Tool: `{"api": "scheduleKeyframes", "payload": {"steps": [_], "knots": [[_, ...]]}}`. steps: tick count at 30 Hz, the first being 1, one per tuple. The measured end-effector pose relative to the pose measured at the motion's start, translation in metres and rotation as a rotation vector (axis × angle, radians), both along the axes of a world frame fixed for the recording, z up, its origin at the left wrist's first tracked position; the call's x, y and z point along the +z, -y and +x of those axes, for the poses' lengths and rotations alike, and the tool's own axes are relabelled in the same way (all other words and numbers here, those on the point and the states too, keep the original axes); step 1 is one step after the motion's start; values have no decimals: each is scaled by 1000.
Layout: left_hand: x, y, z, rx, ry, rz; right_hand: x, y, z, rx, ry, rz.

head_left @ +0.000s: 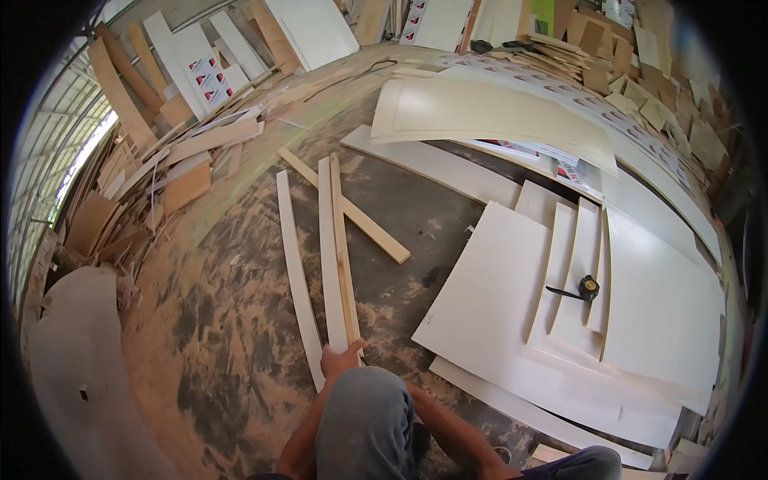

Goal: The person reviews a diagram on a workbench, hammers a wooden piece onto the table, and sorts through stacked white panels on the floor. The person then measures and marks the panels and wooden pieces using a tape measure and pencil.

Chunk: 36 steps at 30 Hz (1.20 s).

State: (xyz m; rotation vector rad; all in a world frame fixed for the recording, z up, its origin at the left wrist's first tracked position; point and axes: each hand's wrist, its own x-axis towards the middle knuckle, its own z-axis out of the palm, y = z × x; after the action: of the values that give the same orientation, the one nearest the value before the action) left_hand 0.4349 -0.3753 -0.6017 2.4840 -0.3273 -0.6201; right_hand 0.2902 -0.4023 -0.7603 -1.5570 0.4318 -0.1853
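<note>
My left hand [341, 362] is closed around the near end of a long white board strip [330, 240] and a narrow wooden strip [342, 264] lying along it. A second white strip [296, 272] lies just to the left, its near end beside my wrist. Under the far part of the held strips, a short wooden batten [376, 230] crosses at an angle. My right forearm reaches in from the right behind my raised knee [364, 416], which hides the right hand and whatever it touches.
At right, white panels [488, 288] lie stacked, with a black and yellow tape measure [588, 288] on top. A curved cream sheet [488, 112] lies beyond them. Offcuts [188, 186] are heaped at left; more boards lean at the back. Sawdust covers the dark floor [232, 320].
</note>
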Motion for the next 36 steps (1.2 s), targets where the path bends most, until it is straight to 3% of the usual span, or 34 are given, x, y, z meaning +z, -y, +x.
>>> {"api": "scheduleKeyframes", "payload": {"steps": [2, 4, 8, 14, 17, 24, 27, 30, 32, 36], "knots": [[33, -3, -13, 2, -188, -130, 51, 9, -10, 21, 60, 91], [41, -7, -19, -13, -183, -136, 88, 13, -17, 52, 118, 188], [45, -10, -27, 16, -61, -56, 106, 15, -19, 118, 140, 248], [17, -24, -25, 55, -92, -238, 104, 16, -17, 165, 125, 141], [27, -24, -27, 29, -127, -285, 105, 11, -18, 142, 208, 188], [22, -22, -30, 32, -121, -235, 103, 15, -17, 171, 216, 237], [24, -18, -38, 83, 31, -103, 101, 17, -17, 193, 160, 209], [7, -23, -32, 73, 133, -139, 91, 15, -15, 179, 165, 160], [33, -22, -32, -64, -156, -214, 95, 13, -21, 161, 175, 179], [23, -20, -30, -63, -121, -174, 91, 13, -15, 149, 161, 221]]}}
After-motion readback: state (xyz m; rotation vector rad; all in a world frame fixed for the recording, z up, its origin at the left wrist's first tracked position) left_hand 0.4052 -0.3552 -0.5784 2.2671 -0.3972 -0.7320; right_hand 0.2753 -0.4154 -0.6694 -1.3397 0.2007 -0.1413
